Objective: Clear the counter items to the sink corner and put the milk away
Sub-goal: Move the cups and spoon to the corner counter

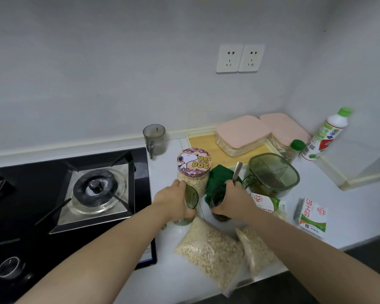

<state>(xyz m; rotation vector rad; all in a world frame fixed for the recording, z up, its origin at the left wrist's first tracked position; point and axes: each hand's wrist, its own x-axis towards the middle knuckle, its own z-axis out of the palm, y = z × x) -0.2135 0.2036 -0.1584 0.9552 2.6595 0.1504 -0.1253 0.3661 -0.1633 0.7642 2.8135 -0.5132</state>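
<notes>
My left hand (173,201) grips a green glass (190,198) on the counter, in front of a jar of oats with a cartoon-dog lid (193,163). A second dark green glass (217,200) with a metal spoon (237,171) standing in it is held by my right hand (233,201). A green cloth (217,174) lies behind that glass. Two milk cartons stand to the right, one (267,204) by my right wrist and one (312,216) farther right. Two bags of oats (208,249) lie at the counter's front edge.
A black gas hob (64,194) fills the left. A lidded green jug (270,174), a yellow tray (204,139) with two pink-lidded boxes (241,132), a green-capped small bottle (296,147), a white bottle (325,134) and a grey cup (155,139) stand behind. Sockets (239,59) are on the wall.
</notes>
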